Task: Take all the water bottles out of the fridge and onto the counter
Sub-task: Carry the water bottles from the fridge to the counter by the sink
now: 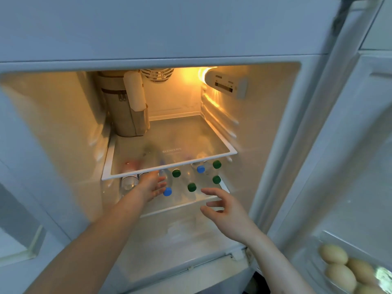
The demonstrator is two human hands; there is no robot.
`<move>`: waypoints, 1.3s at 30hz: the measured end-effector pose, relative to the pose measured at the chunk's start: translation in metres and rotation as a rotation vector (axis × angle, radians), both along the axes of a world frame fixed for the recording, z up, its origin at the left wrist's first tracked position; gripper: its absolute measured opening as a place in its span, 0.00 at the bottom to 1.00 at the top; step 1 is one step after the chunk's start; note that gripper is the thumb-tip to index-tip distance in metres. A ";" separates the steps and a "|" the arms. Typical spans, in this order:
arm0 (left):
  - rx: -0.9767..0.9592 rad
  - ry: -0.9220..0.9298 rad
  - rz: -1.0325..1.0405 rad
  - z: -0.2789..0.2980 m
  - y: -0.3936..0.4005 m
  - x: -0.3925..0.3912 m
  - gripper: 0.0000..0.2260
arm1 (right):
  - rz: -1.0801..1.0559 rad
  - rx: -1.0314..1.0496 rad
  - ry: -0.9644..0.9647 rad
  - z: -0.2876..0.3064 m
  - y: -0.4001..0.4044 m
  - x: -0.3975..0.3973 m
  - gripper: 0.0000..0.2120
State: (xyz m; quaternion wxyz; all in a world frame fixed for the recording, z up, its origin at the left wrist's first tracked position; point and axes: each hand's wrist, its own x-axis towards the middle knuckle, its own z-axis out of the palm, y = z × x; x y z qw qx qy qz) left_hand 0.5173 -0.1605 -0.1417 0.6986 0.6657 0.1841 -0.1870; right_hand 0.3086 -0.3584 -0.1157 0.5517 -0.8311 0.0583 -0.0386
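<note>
Left hand point(151, 185): fingers spread, gripping nothing, reaching under the upper glass shelf point(169, 143) toward the blue-capped bottle point(167, 191) at its fingertips.
Right hand point(220, 205): open and loosely curved, empty, angled to take the green-capped bottle point(192, 187) just ahead.
Water bottles: upright on the lower shelf point(180, 209) beyond both hands, caps up for easy grasping; none yet on any counter.
Far right of right hand: eggs point(339, 266) in the door tray.

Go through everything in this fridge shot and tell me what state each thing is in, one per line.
Fridge door: open.
Fridge light: on.
Water bottles: upright on the lower shelf, capped.
Upper glass shelf: holds only the tan bag.
Tan bag: upright, back left corner.
Eggs: in the door tray.
Left hand: open, reaching among bottles.
Right hand: open, holding nothing.
</note>
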 end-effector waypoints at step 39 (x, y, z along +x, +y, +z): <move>-0.021 0.042 -0.007 -0.017 0.061 -0.110 0.24 | -0.093 -0.089 -0.064 -0.040 0.068 0.146 0.11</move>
